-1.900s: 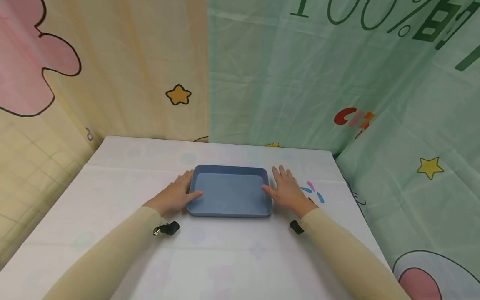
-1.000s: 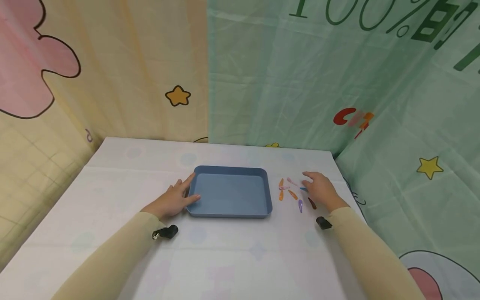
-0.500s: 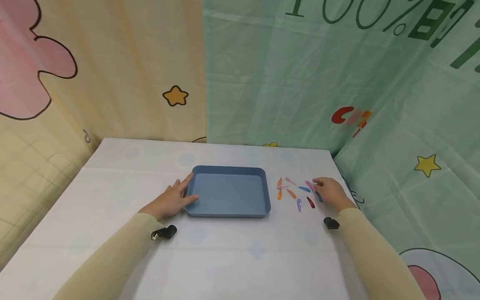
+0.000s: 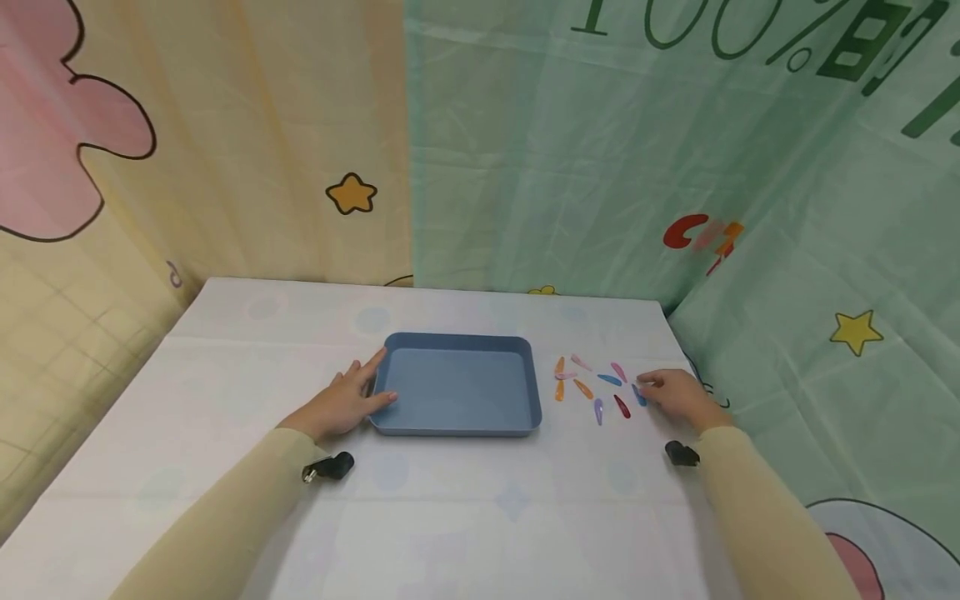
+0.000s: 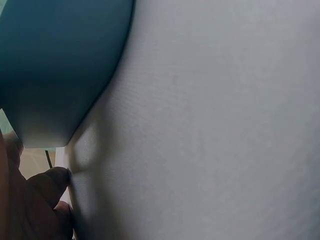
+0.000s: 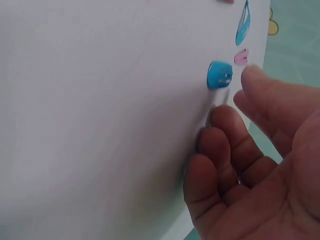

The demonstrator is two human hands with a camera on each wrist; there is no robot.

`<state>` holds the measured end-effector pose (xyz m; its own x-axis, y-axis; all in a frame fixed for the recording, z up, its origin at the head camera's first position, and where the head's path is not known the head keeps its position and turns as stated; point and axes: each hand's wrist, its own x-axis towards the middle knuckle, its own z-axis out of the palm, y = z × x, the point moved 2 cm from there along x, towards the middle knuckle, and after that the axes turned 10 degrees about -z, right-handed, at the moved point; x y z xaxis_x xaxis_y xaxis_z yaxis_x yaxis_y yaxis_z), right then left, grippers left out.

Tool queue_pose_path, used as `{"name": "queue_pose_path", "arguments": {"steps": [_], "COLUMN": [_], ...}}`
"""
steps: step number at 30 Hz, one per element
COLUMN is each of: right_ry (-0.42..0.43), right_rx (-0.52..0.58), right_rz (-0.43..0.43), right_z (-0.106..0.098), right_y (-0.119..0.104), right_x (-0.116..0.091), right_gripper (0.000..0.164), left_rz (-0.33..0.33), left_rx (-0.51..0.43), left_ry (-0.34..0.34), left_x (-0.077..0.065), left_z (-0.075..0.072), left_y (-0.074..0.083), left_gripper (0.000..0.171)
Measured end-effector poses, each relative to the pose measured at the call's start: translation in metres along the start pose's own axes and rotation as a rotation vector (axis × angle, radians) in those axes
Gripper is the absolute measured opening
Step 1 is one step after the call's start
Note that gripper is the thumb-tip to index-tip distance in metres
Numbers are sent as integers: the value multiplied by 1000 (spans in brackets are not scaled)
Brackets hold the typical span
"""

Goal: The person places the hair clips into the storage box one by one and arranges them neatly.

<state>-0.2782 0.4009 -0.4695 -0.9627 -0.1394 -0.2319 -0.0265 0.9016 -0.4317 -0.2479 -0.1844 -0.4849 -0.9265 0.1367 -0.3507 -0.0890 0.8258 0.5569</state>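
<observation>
A blue-grey rectangular tray (image 4: 457, 387) lies on the table in the head view. My left hand (image 4: 337, 406) rests at its left side, fingers straight along the outside and thumb over the rim. The left wrist view shows the tray's outer wall (image 5: 65, 65) close by. Right of the tray, several small snap hair clips are scattered: orange, pink, blue, purple and red. My right hand (image 4: 678, 396) is beside the rightmost blue hair clip (image 4: 639, 395). In the right wrist view that blue clip (image 6: 220, 75) lies just past the loosely bent fingers, with nothing visibly pinched.
The white table (image 4: 450, 533) has its back edge near a patterned curtain (image 4: 525, 167). Other clips lie close together: a red one (image 4: 622, 407), a purple one (image 4: 598, 411), a pink one (image 4: 618, 372) and an orange one (image 4: 583, 388).
My right hand has left the tray's right side and moved right, past the hair clips, uncovering them, then slightly nearer to me beside the rightmost blue clip. My left hand stays at the tray.
</observation>
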Motion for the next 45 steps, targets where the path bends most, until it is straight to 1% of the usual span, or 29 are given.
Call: {"name": "queue_pose_path", "arguments": {"steps": [4,10,16,25,33,40,45], "right_ry": [-40,-60,-46,-35,-35,0,15], "right_rx": [19,48,56,49,37,25,27], "right_rz": [2,-6,11,21,16,-15,-20], "right_z": [-2,-3,0,4,6,8,6], "right_y": [8,4,-2,1,-2,-4,-6], "right_x": [-7,-15,-19,-16,-16,-14,-14], "right_gripper": [53,57,55,54,55,47,45], "left_rz": [5,2,-4,0,-9,10,4], "left_rx": [-2,-23,-26,-30,-29,-44,-51], "left_ry": [2,-3,-3,-9,-8,-12,-17], "left_x": [-1,-1,-1,2,0,-1,-1], "left_z": [1,1,2,3,2,2,1], "left_y": [0,0,1,0,0,1,1], "left_gripper": [95,95,94,94,94,94,94]}}
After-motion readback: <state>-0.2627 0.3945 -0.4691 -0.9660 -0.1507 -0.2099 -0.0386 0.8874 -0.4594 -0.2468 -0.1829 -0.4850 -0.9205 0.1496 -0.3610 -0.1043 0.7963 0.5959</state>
